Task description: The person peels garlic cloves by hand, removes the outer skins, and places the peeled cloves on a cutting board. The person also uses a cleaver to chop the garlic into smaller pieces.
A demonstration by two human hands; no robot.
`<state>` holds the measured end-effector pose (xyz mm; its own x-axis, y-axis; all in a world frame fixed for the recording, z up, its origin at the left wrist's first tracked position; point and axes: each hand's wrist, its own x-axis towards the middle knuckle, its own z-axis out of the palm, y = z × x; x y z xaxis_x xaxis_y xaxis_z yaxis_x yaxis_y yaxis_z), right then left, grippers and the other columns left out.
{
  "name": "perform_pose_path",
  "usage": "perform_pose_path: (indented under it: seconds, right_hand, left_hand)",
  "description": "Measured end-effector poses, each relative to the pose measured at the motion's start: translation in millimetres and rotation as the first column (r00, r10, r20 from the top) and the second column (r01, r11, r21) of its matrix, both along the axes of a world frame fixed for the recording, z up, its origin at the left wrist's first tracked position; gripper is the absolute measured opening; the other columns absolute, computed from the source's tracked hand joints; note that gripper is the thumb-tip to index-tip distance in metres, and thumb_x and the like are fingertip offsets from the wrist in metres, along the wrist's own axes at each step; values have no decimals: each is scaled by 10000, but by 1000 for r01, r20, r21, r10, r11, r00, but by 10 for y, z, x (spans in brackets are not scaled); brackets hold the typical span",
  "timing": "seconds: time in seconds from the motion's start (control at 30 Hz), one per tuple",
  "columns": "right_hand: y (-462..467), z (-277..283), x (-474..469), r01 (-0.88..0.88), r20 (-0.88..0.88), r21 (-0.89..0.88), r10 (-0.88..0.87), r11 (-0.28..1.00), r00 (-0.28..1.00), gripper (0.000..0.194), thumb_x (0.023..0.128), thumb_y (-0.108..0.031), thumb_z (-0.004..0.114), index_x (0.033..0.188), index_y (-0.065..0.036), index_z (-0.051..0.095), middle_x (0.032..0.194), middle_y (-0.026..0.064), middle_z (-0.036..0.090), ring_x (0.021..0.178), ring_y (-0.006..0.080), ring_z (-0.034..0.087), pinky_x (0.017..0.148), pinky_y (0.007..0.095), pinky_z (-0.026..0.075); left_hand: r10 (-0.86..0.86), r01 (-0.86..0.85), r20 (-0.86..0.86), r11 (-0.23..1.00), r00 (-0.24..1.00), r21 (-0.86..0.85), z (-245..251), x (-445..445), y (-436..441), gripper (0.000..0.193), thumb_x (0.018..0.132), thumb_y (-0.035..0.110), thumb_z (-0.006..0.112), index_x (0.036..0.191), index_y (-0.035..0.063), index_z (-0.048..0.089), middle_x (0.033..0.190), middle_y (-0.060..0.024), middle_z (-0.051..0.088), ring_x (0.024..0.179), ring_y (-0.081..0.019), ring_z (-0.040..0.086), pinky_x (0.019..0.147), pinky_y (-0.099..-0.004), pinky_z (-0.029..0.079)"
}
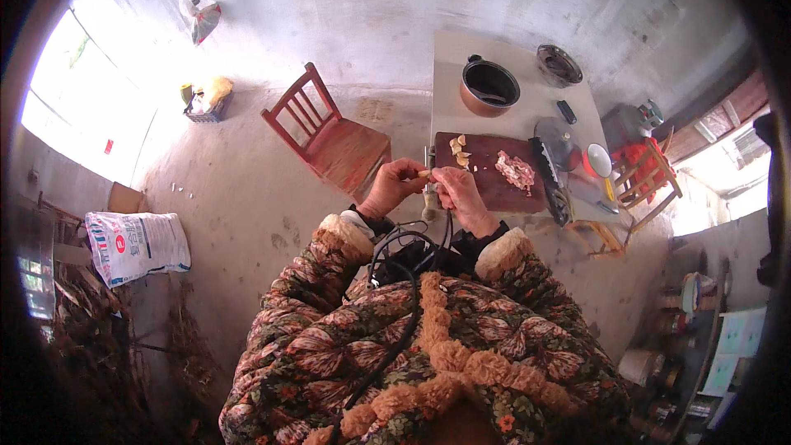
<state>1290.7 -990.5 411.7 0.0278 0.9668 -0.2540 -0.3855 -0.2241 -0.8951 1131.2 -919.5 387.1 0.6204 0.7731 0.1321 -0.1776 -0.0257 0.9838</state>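
My left hand (pixel 395 184) and my right hand (pixel 462 194) meet at the near left corner of a dark red-brown cutting board (pixel 494 198). Their fingertips pinch a small pale piece, seemingly a garlic clove (pixel 424 173), mostly covered by the fingers. Several garlic cloves (pixel 458 148) lie on the board's far left part. Chopped raw meat (pixel 516 172) is heaped right of its middle. Just below my fingers shows the wooden handle (pixel 429 205) of a knife, along the board's left edge; its blade is largely hidden.
On the pale table (pixel 454 55) stand a brown pot (pixel 490 89), a lid (pixel 559 66), a small black object (pixel 566 112) and a red-and-white bowl (pixel 597 161). A yellow-handled knife (pixel 610 190) lies near the right edge. A red wooden chair (pixel 346 148) stands left; another chair (pixel 649 188) stands right.
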Motion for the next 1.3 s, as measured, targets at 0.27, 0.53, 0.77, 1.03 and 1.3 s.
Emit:
perform_pose_path:
  seconds: [0.27, 0.53, 0.77, 1.03, 1.3]
  right_hand:
    - [74, -34, -132, -40, 118, -5, 41, 999, 992, 139, 856, -152, 544, 792, -31, 567, 611, -17, 482, 423, 33, 373, 376, 179, 272]
    - [88, -75, -196, -8, 140, 0, 8, 1000, 990, 109, 852, -109, 536, 821, -7, 560, 627, -11, 491, 450, 29, 386, 386, 173, 287]
    - [110, -166, -153, 24, 132, 13, -25, 1000, 991, 113, 848, -109, 542, 829, 0, 563, 626, -13, 498, 464, 36, 390, 403, 182, 307]
    - [42, -196, -76, 71, 89, 34, -74, 997, 993, 122, 869, -133, 515, 867, -13, 538, 616, -15, 476, 456, 46, 383, 406, 192, 318]
    - [-118, -275, 475, 248, -269, -86, -262, 965, 927, 124, 828, -183, 512, 800, -63, 497, 658, 28, 499, 534, 118, 473, 447, 244, 377]
  left_hand:
    - [222, -130, -146, 873, 964, 470, 57, -163, -51, 116, 754, -8, 642, 865, 21, 624, 866, -68, 564, 764, -157, 594, 631, -262, 517]
    - [387, -281, -51, 748, 921, 602, -12, -130, -119, 137, 703, -11, 667, 826, 25, 621, 801, -106, 567, 700, -245, 587, 607, -300, 489]
    - [143, -143, -37, 989, 989, -21, -117, -73, -147, 122, 802, 56, 640, 902, 17, 581, 893, -36, 595, 810, -118, 583, 723, -268, 505]
    - [208, 16, 275, 770, 939, -638, -310, 25, -154, 88, 878, 122, 545, 901, 39, 562, 849, -30, 590, 844, -139, 592, 792, -290, 494]
    - [80, 115, 237, 698, 968, -707, -552, 210, -15, 58, 859, 78, 519, 886, 29, 535, 870, -76, 587, 829, -189, 597, 809, -282, 475]
